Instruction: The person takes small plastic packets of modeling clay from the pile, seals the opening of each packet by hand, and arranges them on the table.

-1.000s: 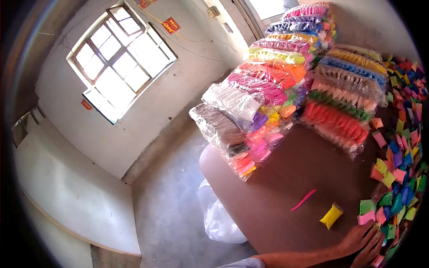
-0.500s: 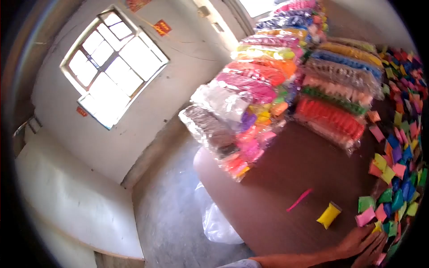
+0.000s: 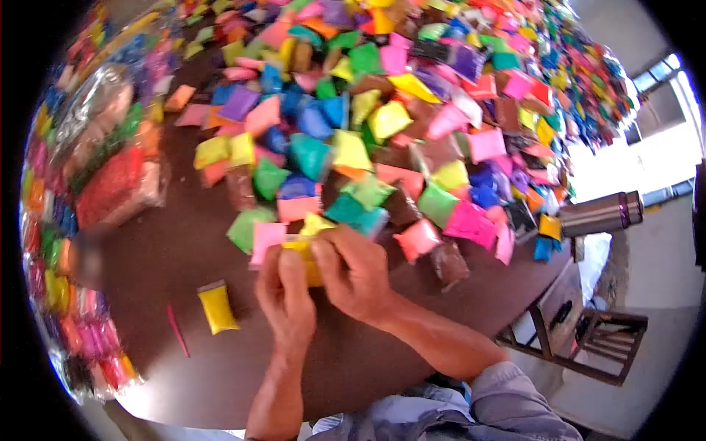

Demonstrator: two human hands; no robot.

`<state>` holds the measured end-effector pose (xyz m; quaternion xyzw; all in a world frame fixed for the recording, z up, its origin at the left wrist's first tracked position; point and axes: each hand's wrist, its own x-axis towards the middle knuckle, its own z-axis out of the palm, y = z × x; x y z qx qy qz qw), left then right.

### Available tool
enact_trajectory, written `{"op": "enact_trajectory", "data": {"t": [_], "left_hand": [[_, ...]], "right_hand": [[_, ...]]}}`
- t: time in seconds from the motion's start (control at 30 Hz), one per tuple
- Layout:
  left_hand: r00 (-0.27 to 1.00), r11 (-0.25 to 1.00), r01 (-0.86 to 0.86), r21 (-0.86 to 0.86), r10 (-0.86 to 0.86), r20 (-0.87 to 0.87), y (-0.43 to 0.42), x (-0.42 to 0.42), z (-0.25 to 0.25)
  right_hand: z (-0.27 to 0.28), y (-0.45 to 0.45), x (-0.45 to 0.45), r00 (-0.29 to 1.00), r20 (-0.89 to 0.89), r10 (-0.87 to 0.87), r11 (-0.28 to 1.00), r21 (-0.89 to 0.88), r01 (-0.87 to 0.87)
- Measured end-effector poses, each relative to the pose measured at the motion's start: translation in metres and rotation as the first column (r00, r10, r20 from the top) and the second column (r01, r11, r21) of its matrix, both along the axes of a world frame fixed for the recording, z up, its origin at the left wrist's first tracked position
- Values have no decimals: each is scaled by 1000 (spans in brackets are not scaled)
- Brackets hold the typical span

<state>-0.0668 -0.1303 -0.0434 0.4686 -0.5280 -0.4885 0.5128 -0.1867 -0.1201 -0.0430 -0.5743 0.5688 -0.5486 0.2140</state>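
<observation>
Between my two hands, at the near edge of the heap, is a small yellow packet (image 3: pixel 315 275). The thumb and fingers of my left hand (image 3: pixel 286 298) pinch its left side, and my right hand (image 3: pixel 354 278) closes on its right side. My fingers cover much of it. A second yellow packet (image 3: pixel 218 309) lies on the brown table to the left of my left hand. Farther left is a thin pink strip (image 3: pixel 178 331). Just beyond my fingers lie a pale pink packet (image 3: pixel 267 241) and a green packet (image 3: pixel 251 228).
A big heap of small coloured packets (image 3: pixel 390 117) covers the far part of the table (image 3: pixel 412 353). Clear bags of sorted packets (image 3: pixel 110 184) are stacked at left. A metal flask (image 3: pixel 601 213) lies at the right edge, with a wooden chair (image 3: pixel 603 345) beyond.
The view has swung right, from the window and bagged stacks to the heap. My hands, earlier at the heap's edge in the lower right corner, are now central with a yellow packet between them.
</observation>
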Motion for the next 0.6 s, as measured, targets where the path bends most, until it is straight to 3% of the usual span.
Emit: {"op": "enact_trajectory", "data": {"t": [0.17,0.33,0.4,0.43,0.53,0.6], "left_hand": [[965,985,-56,-161,95,246,-5,-2,-13],[955,985,-65,-160,108,277,1,-5,-4],[993,993,-106,-56,109,41,1,-12,1],[998,997,-56,-47,57,26,0,-6,-3],[985,990,-139,-28,141,95,-3,-4,-6],[968,977,-148,-154,175,180,-5,-5,-8]], "right_hand": [[-1,-3,-5,996,61,62,997,-55,-59],[-3,-3,-5,994,73,82,993,-93,-75],[-5,-4,-3,993,108,54,995,-84,-45],[-8,-5,-3,997,70,39,995,-90,-33],[-8,-4,-1,998,40,53,994,-99,-49],[-6,-5,-2,999,9,42,993,-111,-41]]}}
